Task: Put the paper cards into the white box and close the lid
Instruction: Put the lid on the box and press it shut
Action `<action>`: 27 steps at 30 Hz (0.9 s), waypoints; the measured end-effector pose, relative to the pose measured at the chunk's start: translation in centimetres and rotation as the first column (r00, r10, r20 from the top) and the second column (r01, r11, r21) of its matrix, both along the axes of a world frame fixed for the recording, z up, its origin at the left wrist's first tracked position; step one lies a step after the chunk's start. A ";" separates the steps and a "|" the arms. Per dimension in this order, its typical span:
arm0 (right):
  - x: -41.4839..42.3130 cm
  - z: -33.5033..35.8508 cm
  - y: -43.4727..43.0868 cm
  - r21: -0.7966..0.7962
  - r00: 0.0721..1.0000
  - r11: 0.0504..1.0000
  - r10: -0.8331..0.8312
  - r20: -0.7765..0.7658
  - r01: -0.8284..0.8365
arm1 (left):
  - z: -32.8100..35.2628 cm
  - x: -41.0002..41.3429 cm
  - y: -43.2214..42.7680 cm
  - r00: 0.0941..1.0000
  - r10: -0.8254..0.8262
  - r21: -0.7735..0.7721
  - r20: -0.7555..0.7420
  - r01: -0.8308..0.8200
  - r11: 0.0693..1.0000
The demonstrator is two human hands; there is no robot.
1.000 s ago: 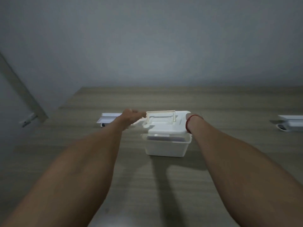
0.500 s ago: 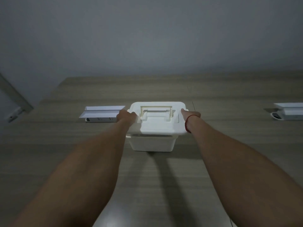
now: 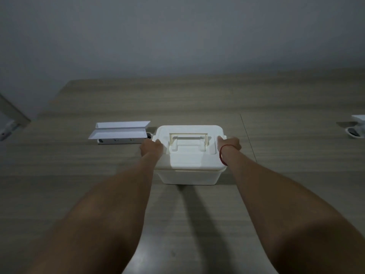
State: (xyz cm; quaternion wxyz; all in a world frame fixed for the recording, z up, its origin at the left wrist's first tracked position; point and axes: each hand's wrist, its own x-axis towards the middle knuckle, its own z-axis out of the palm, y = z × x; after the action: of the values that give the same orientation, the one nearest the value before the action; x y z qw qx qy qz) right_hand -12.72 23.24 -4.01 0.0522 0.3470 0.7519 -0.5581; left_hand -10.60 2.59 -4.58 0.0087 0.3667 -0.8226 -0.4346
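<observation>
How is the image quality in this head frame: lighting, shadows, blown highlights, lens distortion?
Head view: dim overall, with grey, muted colour. The white box lid is the brightest area and nearly blown out, shaded at its left edge by the left hand. Long dark shadows run from the box toward the camera across the table. Wide-angle stretch enlarges both forearms; the right hand stays reasonably sharp.

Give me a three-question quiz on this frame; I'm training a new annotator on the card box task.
1. True or false: the lid lies flat on the white box.
2. Which wrist has the red band? A) left B) right
3. Where does the left hand rest?

Key
1. True.
2. B, by the right hand.
3. On the lid's left edge, beside the beige handle, which neither hand grips.
</observation>
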 end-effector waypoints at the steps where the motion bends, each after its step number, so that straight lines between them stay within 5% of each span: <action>1: -0.1 -0.2 -0.1 0.015 1.000 1.000 -0.008 0.001 0.008 | -0.1 0.0 0.0 1.000 0.002 0.007 0.001 -0.002 1.000; 12: 0.4 -1.4 -0.2 0.063 1.000 0.998 0.030 0.000 -0.030 | -0.9 0.8 -0.8 1.000 -0.008 0.040 0.030 0.007 0.999; 24: 0.5 -2.5 -0.1 0.029 0.991 0.995 0.093 0.101 -0.097 | -3.2 0.3 -1.8 0.991 -0.070 0.242 0.113 0.040 0.969; 27: 0.5 -3.0 -0.1 -0.002 0.994 0.998 0.067 0.086 -0.068 | -3.5 0.5 -1.6 0.992 -0.007 0.119 0.127 -0.008 0.993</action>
State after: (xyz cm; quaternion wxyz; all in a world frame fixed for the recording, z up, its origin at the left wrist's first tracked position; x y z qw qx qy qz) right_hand -12.23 23.11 -7.03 0.1029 0.3450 0.7606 -0.5402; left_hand -10.07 0.97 -8.05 -0.0654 0.3935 -0.7941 -0.4586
